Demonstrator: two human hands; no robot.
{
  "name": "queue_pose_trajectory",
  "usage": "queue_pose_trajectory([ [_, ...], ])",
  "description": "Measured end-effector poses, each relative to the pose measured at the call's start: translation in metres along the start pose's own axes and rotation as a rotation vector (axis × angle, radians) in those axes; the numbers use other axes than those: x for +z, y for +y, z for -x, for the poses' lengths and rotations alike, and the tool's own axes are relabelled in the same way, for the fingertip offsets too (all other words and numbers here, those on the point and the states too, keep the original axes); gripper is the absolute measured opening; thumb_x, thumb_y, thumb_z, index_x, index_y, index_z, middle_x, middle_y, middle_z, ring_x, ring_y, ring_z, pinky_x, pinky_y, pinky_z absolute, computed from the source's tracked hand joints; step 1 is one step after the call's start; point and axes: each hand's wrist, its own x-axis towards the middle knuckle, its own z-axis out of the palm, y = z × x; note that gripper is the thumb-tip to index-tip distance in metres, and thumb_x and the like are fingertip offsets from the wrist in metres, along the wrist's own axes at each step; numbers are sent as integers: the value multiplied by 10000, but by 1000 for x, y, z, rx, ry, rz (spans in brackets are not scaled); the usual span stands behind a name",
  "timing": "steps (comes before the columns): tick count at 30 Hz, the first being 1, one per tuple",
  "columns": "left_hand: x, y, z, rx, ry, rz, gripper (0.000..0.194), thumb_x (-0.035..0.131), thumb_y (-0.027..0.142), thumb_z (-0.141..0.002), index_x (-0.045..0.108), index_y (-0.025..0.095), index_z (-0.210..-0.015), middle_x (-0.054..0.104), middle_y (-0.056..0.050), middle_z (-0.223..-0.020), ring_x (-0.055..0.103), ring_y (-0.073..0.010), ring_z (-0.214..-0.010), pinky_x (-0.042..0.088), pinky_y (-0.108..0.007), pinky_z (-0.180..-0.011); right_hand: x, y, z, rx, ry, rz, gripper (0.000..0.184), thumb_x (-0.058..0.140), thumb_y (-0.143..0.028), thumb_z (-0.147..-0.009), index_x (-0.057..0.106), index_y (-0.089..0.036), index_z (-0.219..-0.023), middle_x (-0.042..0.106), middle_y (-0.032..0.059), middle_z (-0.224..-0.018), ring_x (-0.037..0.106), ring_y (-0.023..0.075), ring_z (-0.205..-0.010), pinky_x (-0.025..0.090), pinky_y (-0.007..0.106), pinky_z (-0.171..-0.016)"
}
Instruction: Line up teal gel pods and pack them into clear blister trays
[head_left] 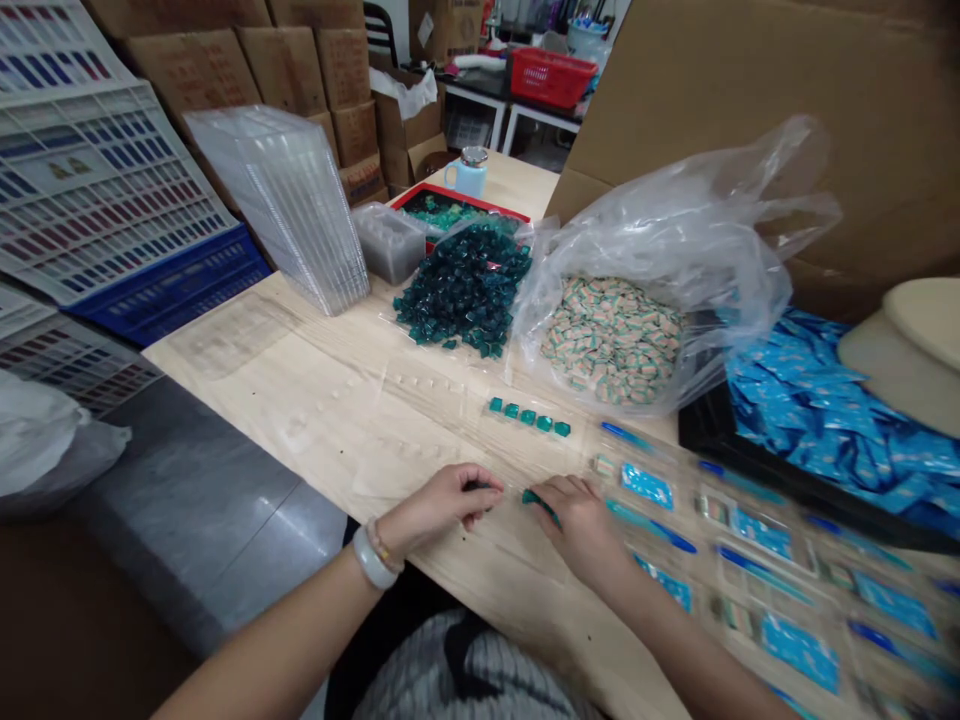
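Observation:
My left hand [461, 500], a bracelet and a pale bangle at its wrist, is closed with fingers curled. Something dark, apparently dark green pieces, shows between its thumb and fingers, mostly hidden. My right hand [577, 515] lies low over the table, its fingers closed around small green gem-like pieces [541, 506] that show at its fingertips. Just beyond the hands, a row of several green gem-like pieces [528, 417] sits in a clear plastic tray. A heap of dark green pieces [465, 285] lies on a clear bag farther back.
At right, clear trays hold blue packets [646, 485] and blue pen-like sticks [652, 525]. Behind stand a clear bag of small printed pieces [611, 335] and a black crate of blue packets [795, 390]. Stacked clear trays [289, 210] and a light-blue mug [471, 175] stand at the back.

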Motion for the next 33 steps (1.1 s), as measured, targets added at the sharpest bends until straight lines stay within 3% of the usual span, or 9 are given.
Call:
queue_pose_trajectory([
  [6, 21, -13, -6, 50, 148, -93, 234, 608, 255, -625, 630, 130, -822, 561, 11, -623, 463, -85, -509, 353, -205, -480, 10, -16, 1, -14, -13, 209, 102, 556, -211, -745, 641, -196, -799, 609, 50, -769, 521, 207, -788, 351, 357, -737],
  [10, 22, -14, -8, 11, 251, 198, 268, 699, 266, -538, 575, 124, -729, 554, 19, -592, 490, -83, -502, 390, -221, -524, 5, -16, 3, 0, 39, 202, 204, 579, -249, -728, 612, -177, -916, 607, 76, -835, 517, 232, -828, 355, 397, -774],
  [13, 22, -12, -8, -16, 165, 494, 277, 719, 298, -540, 554, 115, -666, 559, 8, -603, 518, -82, -562, 405, -213, -583, -6, -22, 1, -30, 132, -25, 322, 525, -272, -769, 525, -165, -1072, 581, 95, -942, 509, 223, -877, 391, 381, -776],
  [17, 23, -5, -5, -28, 5, 698, 277, 692, 314, -601, 604, 95, -747, 573, -13, -693, 508, -59, -604, 394, -182, -604, -13, -34, -9, -111, 159, -460, 206, 445, -235, -817, 532, -188, -998, 578, 66, -866, 542, 162, -805, 453, 287, -697],
  [20, 22, -5, -4, -46, -46, 667, 282, 691, 312, -606, 604, 93, -760, 555, -7, -667, 482, -48, -570, 376, -175, -570, -8, -36, -11, -57, 217, -559, 176, 464, -231, -807, 540, -207, -964, 580, 48, -798, 555, 156, -749, 462, 285, -668],
  [23, 23, -10, -4, -65, -48, 544, 310, 677, 369, -604, 576, 93, -703, 495, 20, -558, 410, -33, -469, 307, -174, -467, -1, -34, -7, -30, 144, -638, 190, 468, -233, -803, 534, -210, -979, 589, 39, -790, 562, 149, -734, 463, 286, -672],
  [28, 24, -14, -6, 41, 142, 352, 344, 506, 451, -719, 518, 119, -628, 447, 33, -526, 375, -47, -443, 267, -190, -430, 2, -24, -6, 121, 102, -677, 155, 477, -237, -786, 546, -183, -914, 603, 41, -794, 567, 152, -728, 463, 286, -670],
  [31, 17, -11, -1, 105, 310, 359, 131, 521, 254, -691, 552, 129, -718, 537, -1, -672, 493, -91, -633, 383, -205, -579, 1, -20, -10, 116, 118, -452, 138, 480, -197, -772, 562, -172, -880, 583, 64, -836, 543, 179, -780, 444, 327, -707],
  [33, 11, -10, 4, 97, 326, 378, 170, 495, 116, -632, 570, 129, -784, 580, -25, -780, 528, -113, -761, 406, -232, -710, 3, -22, -12, 52, 85, -284, 140, 470, -165, -768, 577, -168, -858, 572, 76, -847, 520, 200, -813, 426, 357, -730],
])
